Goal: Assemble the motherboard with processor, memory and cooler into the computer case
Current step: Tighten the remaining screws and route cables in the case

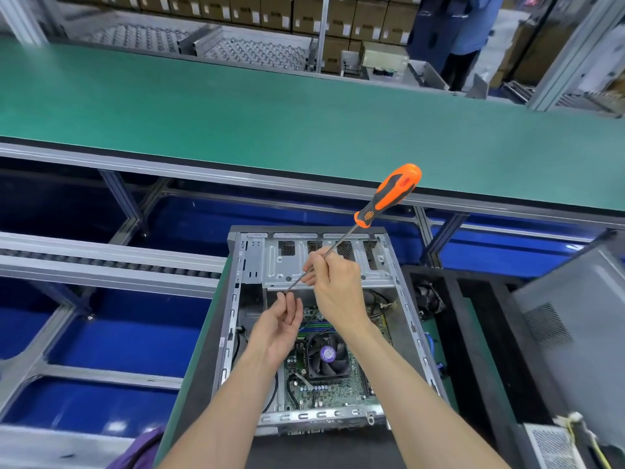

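no legible text anywhere; purple sticker (327, 353) on cooler fan (327, 358) and carton labels (254, 17) too blurred.

The open computer case (318, 333) lay on a narrow green-topped bench (192, 360) with a dark edge. Just to its right, a black foam tray (449, 333) sat on the same surface. Beyond them stretched a long green conveyor belt (270, 123).

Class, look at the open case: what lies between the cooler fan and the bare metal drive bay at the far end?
In the head view, the memory slots lie between the cooler fan and the drive bay, partly hidden by both hands.
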